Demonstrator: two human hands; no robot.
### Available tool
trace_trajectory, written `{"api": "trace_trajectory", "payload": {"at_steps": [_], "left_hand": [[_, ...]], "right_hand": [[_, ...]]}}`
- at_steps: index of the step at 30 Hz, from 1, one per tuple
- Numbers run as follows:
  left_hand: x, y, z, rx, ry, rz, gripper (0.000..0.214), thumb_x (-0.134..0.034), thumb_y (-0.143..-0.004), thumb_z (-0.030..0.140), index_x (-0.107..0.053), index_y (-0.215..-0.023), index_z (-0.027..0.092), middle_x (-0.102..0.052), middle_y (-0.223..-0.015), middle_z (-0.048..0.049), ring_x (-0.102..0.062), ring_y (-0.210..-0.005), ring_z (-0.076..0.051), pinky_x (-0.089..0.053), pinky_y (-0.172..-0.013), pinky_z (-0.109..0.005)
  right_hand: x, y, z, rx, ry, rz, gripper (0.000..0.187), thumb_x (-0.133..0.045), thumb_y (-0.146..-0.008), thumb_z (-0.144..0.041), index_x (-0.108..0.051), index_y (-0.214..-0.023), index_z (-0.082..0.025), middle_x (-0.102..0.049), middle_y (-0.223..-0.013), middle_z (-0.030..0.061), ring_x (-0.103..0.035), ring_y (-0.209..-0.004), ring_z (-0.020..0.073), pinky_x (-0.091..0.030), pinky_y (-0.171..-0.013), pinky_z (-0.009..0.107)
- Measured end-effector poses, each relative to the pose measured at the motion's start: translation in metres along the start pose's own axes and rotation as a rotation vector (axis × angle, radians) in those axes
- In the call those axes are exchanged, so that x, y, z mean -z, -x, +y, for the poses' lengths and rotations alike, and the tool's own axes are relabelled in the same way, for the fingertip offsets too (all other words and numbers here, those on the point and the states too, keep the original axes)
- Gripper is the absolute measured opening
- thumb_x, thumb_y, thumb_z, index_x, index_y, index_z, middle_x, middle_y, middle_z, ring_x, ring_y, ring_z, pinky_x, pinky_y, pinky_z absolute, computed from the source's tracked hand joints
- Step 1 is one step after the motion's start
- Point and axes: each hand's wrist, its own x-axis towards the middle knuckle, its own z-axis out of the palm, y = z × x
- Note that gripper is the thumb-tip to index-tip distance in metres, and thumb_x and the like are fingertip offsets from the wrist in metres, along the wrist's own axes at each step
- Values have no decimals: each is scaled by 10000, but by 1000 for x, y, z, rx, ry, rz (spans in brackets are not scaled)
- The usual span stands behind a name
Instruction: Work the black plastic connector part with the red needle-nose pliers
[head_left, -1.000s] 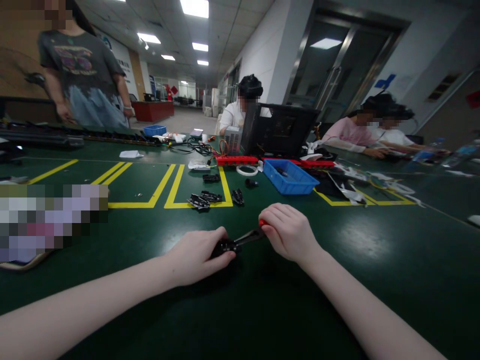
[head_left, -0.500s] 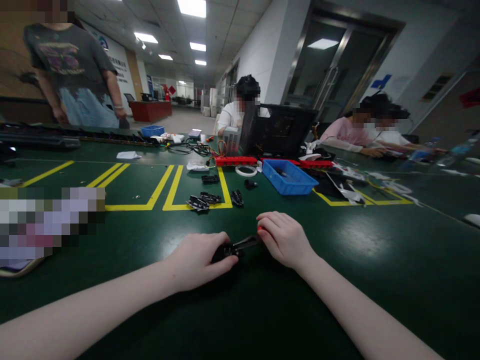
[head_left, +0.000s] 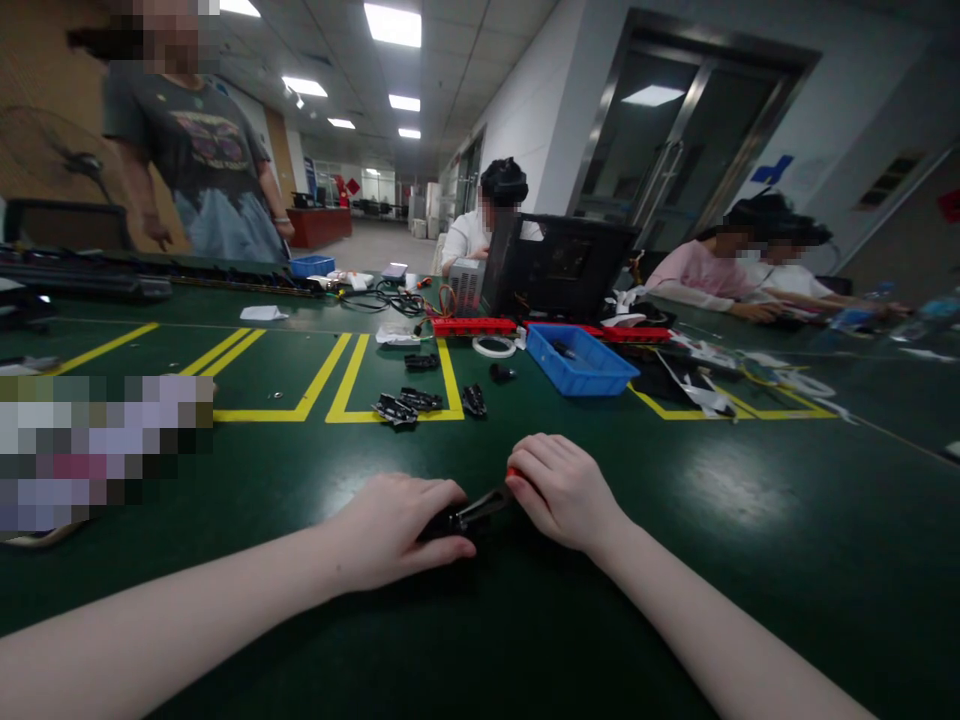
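Observation:
Low over the near part of the green table, my left hand (head_left: 401, 525) is closed around a dark black part (head_left: 442, 522), most of it hidden by the fingers. My right hand (head_left: 562, 490) grips a tool with a red handle and a grey metal front end (head_left: 486, 505), which looks like pliers. The metal end reaches left to the black part; whether it bites on it I cannot make out. Farther forward lie several similar black parts, among them a pair (head_left: 409, 402), one to the right (head_left: 474, 400) and one behind (head_left: 421, 361).
A blue bin (head_left: 581, 360) stands ahead to the right, beside a white ring (head_left: 493, 346) and a small black cylinder (head_left: 502, 372). Yellow tape (head_left: 390, 415) marks the table. Behind are a black case (head_left: 570, 265) and cables. A person (head_left: 202, 160) stands at the left; others sit across.
The metal tool end tilts up slightly more toward my right hand, which has shifted a little left and down. The person at the left has moved right. The view has turned slightly.

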Motion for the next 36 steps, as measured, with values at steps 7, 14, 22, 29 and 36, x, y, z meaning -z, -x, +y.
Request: {"api": "trace_trajectory", "payload": {"at_steps": [7, 14, 22, 29, 36], "left_hand": [[-2, 0, -2, -31, -17, 14, 339, -522, -939, 504, -560, -1097, 206, -685, -899, -27, -659, -756, -218, -421, -615, -288], [-3, 1, 0, -16, -26, 41, 394, -578, -919, 451, -488, -1223, 218, -690, -938, -42, -675, -780, -229, -469, -662, -308], [1, 3, 5, 79, 90, 72, 272, -660, -876, 368, -509, -1034, 206, -645, -856, -7, -622, -690, -188, -436, -593, -267], [5, 2, 1, -30, 304, 120, 123, -619, -914, 290, -569, -953, 184, -627, -1072, -46, -622, -901, -180, -499, -802, -306], [2, 0, -4, -72, 427, 203, 138, -671, -875, 284, -621, -865, 156, -658, -1080, -77, -641, -939, -189, -516, -817, -311]], "right_hand": [[-1, 0, -1, 10, 3, -40, 354, -323, -990, -351, -555, -788, -176, -599, -790, 77, -510, -736, 187, -355, -690, 333], [-1, -1, -1, 11, 3, -41, 357, -317, -984, -352, -553, -784, -173, -594, -787, 81, -504, -738, 189, -349, -687, 337], [-1, 0, -1, -1, -9, -30, 341, -324, -980, -341, -538, -769, -180, -580, -759, 68, -491, -704, 182, -342, -676, 331], [0, -2, -1, -33, -5, -18, 333, -338, -981, -342, -528, -760, -183, -569, -750, 58, -476, -680, 173, -333, -667, 324], [2, -2, -2, -48, 4, 2, 309, -361, -974, -346, -535, -773, -188, -578, -775, 67, -476, -701, 187, -343, -670, 334]]}}
